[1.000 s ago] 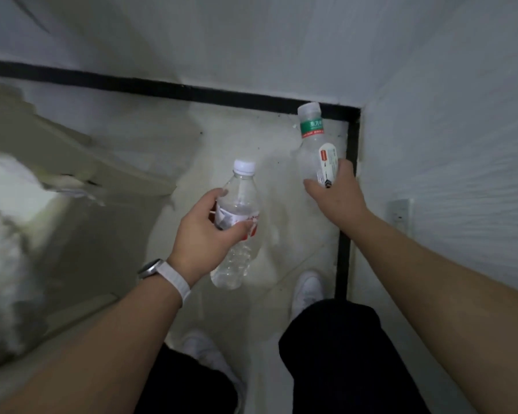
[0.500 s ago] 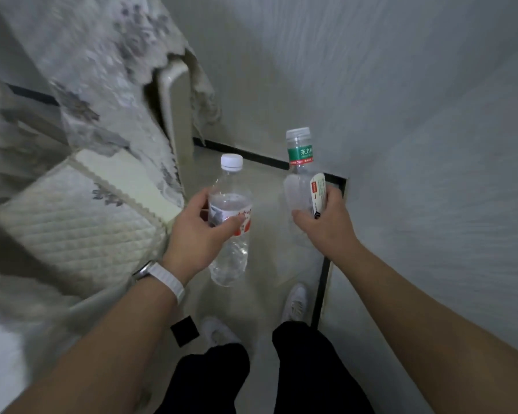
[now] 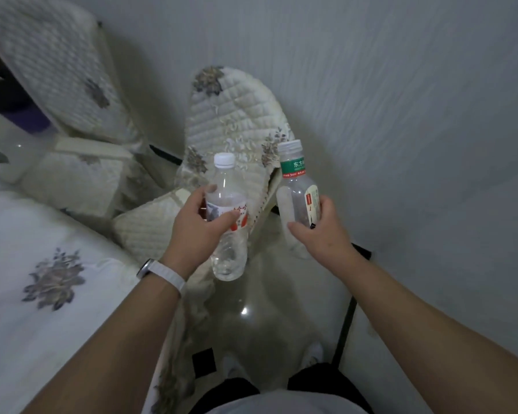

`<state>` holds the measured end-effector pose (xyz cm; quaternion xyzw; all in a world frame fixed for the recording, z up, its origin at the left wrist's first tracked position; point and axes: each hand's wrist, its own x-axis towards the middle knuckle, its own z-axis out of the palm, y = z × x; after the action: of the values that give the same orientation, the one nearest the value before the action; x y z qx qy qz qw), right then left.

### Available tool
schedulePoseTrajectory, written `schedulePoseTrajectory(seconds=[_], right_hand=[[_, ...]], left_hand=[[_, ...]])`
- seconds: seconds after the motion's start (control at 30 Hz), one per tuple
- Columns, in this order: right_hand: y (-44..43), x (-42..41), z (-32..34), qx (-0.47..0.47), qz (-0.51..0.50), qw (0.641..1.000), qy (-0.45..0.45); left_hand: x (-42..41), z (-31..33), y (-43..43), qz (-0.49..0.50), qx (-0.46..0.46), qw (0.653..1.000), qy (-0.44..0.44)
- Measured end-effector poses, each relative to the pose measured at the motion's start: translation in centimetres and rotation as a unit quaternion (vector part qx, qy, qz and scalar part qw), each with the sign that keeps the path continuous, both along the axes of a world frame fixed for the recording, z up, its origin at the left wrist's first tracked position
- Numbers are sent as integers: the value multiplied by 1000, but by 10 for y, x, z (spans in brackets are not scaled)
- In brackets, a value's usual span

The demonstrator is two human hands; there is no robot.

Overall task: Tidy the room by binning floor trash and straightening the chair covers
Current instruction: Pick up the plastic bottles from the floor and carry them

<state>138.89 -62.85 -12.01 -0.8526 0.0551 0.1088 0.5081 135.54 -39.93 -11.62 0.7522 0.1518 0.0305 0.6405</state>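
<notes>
**Both hands full: one bottle in each, held above the floor**

Your left hand (image 3: 201, 231) is curled round the middle of a white-capped bottle (image 3: 225, 186). The thumb lies across its red and white label and the fingers wrap the far side. The bottle stands nearly upright, with its cap above your hand and its base hanging below the hand, over the floor (image 3: 266, 318). A white-strapped watch (image 3: 162, 271) sits on that wrist.

Your right hand (image 3: 322, 234) grips a green-labelled bottle (image 3: 293, 198) round its lower half, with the thumb on the near side and the fingers over the white and red side label. This one is upright too, cap topmost. The two bottles are side by side at about the same height, near each other but not touching.

Just behind both bottles stands a chair in a quilted cream chair cover (image 3: 234, 115) with a flower pattern, close to the wall (image 3: 401, 115). The cover's lower right edge hangs folded and loose between the two bottles. A second covered chair (image 3: 63, 64) stands further left. On your left is the table under a white flower-print cloth (image 3: 51, 279), its edge beside your left forearm. A black skirting strip (image 3: 344, 324) runs along the foot of the wall on your right, next to your white shoe (image 3: 313, 354).
</notes>
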Motion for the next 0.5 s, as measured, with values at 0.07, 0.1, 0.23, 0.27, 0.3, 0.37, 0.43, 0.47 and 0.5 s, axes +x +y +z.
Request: schedulePoseTrajectory(seconds=[0.07, 0.1, 0.23, 0.27, 0.3, 0.37, 0.43, 0.47, 0.5], right_hand=[[17, -6, 13, 0, 13, 1000, -13], [25, -9, 17, 0, 22, 1000, -18], [60, -20, 25, 15, 72, 997, -31], [67, -22, 25, 18, 85, 996, -36], [75, -24, 24, 18, 100, 994, -39], [89, -26, 25, 20, 136, 990, -43], [103, -26, 27, 28, 175, 983, -38], [111, -26, 27, 31, 193, 980, -33], [117, -25, 27, 34, 210, 977, -27]], left_hand=[[-16, 15, 17, 21, -7, 1000, -14], [-25, 21, 26, 32, -8, 999, -19], [-64, 36, 62, 87, -18, 996, -26], [-74, 38, 70, 101, -20, 994, -27], [-84, 38, 78, 117, -23, 992, -26], [-102, 39, 91, 156, -25, 987, -18], [-118, 38, 101, 192, -31, 981, -8], [-126, 38, 105, 213, -33, 977, -5], [-133, 38, 108, 232, -34, 972, -2]])
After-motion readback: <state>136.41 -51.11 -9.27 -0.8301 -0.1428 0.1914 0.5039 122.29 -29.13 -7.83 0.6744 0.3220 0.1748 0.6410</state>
